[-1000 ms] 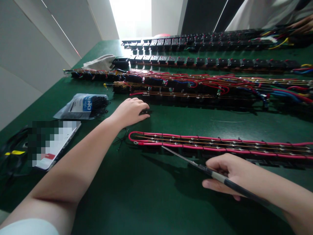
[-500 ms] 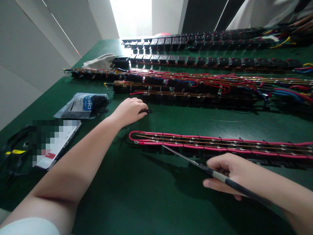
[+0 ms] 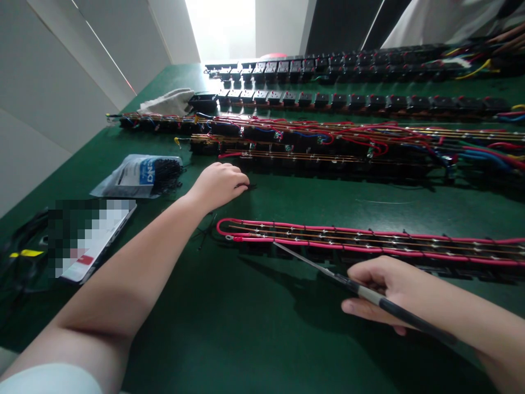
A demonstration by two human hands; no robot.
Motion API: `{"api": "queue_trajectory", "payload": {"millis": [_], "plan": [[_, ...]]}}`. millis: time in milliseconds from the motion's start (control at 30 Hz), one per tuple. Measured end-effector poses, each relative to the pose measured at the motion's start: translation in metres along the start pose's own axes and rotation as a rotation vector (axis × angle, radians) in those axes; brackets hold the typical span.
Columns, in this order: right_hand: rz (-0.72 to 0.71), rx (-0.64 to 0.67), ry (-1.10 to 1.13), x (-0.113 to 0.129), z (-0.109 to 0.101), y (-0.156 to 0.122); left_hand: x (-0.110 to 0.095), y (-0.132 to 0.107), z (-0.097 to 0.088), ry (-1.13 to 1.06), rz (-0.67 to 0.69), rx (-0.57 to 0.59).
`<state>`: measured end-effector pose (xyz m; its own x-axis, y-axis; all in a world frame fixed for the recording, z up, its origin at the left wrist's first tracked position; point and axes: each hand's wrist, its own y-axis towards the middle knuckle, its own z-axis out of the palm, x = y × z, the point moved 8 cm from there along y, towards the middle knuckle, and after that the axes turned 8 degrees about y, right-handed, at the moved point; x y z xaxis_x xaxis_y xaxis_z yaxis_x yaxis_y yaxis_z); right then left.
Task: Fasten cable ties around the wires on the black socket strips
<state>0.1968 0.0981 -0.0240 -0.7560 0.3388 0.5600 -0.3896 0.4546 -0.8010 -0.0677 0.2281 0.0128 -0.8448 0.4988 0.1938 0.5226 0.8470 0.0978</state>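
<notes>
Far left of the green counter (image 3: 184, 339): coiled black cables (image 3: 25, 253) with a yellow tag, then a white-topped box (image 3: 85, 262), partly pixelated. Beyond the box lies a clear bag (image 3: 133, 178) of black ties. Behind the bag, a grey cloth (image 3: 166, 102).

Left hand (image 3: 219, 185) rests low, its grip together on thin black strands (image 3: 251, 187); their ends poke out past the fingertips. More loose black ties (image 3: 200, 232) lie just nearer, beside the left end of a long strip (image 3: 361, 241). This strip runs rightward out of view, edged by a looped red cable (image 3: 254, 240).

Right hand (image 3: 396, 279), in front of the strip: grip clamped on a slim tool (image 3: 371, 296), metal tip pointing left to the cable's near run. Contact: cannot tell.

Behind, wired strips (image 3: 311, 128) span the counter. Far right, a co-worker's pale garment (image 3: 430, 24).
</notes>
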Motion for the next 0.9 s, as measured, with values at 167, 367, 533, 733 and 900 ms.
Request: {"api": "queue_trajectory", "payload": {"millis": [167, 367, 533, 733, 900], "plan": [[-0.007, -0.020, 0.002, -0.0008, -0.0014, 0.0004, -0.0031, -0.0020, -0.0033, 0.099, 0.071, -0.034], [-0.008, 0.000, -0.001, -0.0001, -0.0014, 0.0007, -0.0057, -0.0034, -0.0031, 0.132, 0.179, -0.014], [0.005, 0.000, -0.013, -0.0009, -0.0018, -0.0003, -0.0055, -0.0038, -0.0042, 0.139, 0.175, -0.010], [-0.003, -0.021, 0.018, -0.0036, -0.0019, 0.0017, -0.0022, -0.0027, -0.0015, 0.138, 0.089, -0.051], [0.002, -0.007, 0.020, -0.0040, -0.0017, 0.0028, 0.0016, -0.0017, 0.0010, 0.148, -0.008, -0.112]]}}
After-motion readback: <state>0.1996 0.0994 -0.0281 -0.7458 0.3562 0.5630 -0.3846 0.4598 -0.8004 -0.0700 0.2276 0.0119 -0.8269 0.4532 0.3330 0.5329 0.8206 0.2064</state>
